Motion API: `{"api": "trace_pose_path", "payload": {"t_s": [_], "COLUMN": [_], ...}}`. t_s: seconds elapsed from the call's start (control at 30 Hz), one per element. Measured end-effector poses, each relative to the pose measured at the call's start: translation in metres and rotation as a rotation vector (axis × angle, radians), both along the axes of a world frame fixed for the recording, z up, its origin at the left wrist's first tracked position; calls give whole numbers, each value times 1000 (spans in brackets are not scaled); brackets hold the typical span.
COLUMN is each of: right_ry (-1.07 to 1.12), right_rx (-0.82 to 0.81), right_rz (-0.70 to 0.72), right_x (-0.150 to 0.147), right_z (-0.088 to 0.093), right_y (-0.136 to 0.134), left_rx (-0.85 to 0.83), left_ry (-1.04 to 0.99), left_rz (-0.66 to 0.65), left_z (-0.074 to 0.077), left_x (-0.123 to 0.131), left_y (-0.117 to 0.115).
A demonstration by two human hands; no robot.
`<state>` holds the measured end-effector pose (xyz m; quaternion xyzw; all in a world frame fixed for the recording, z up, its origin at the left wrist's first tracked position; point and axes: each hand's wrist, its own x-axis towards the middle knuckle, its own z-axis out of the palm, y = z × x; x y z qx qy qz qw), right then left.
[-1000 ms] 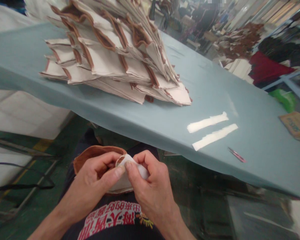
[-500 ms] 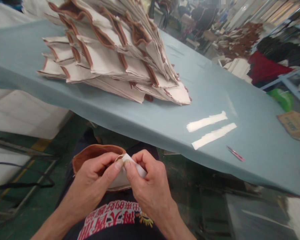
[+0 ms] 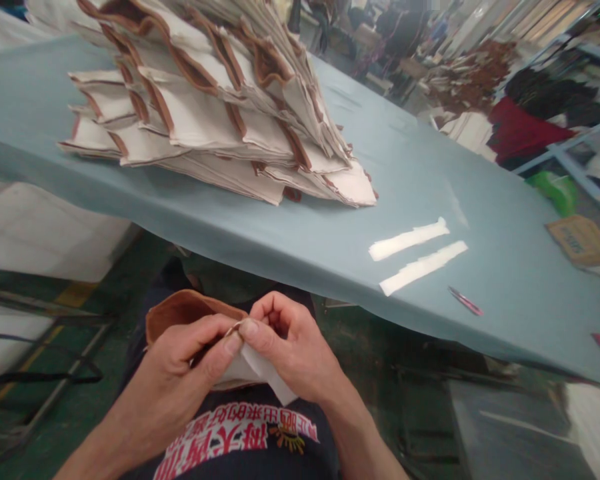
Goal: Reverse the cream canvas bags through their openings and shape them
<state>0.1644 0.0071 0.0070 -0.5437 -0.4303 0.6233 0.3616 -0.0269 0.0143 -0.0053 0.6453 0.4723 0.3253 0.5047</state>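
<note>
In my lap lies a white fabric piece with a brown edge (image 3: pixel 180 312), its opening spread toward the left. My left hand (image 3: pixel 187 357) pinches the brown edge between thumb and fingers. Close against it, my right hand (image 3: pixel 293 343) is closed at the same spot, thumb tip beside the left thumb. A white strip-like slip (image 3: pixel 275 381) hangs down below the right fingers. The fingertips hide exactly where slip and edge meet. Both hands are over the dark printed apron (image 3: pixel 240 433), in front of the table edge.
A tall stack of similar brown-edged white pieces (image 3: pixel 200 120) leans on the blue-covered table (image 3: pixel 330 260). Two white strips (image 3: pixel 423 268) lie near its edge, beside a small pink-handled tool (image 3: pixel 465 301). A cardboard box (image 3: pixel 583 241) is farther right. Metal frames (image 3: pixel 80 347) stand at the lower left.
My right hand has turned and shifted its fingers onto the brown edge. The white slip, formerly upright between the thumbs, now hangs below the hand. The view has shifted slightly.
</note>
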Motion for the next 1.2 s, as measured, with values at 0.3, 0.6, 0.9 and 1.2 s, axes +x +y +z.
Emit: {"api": "trace_pose_path", "payload": {"t_s": [0.3, 0.6, 0.9, 1.2], "right_ry": [231, 69, -241, -134], "right_rx": [-186, 135, 498, 731], "right_rz": [233, 128, 8, 78], "right_x": [17, -3, -7, 17], "right_z": [7, -21, -51, 2], "right_y": [15, 6, 8, 12], "left_rx": [-34, 73, -4, 141], "left_ry": [125, 28, -56, 19], "left_rz": [-53, 11, -138, -315], "left_z": [13, -1, -22, 19], "left_x": [-13, 3, 9, 1], "left_y": [-13, -12, -5, 13]}}
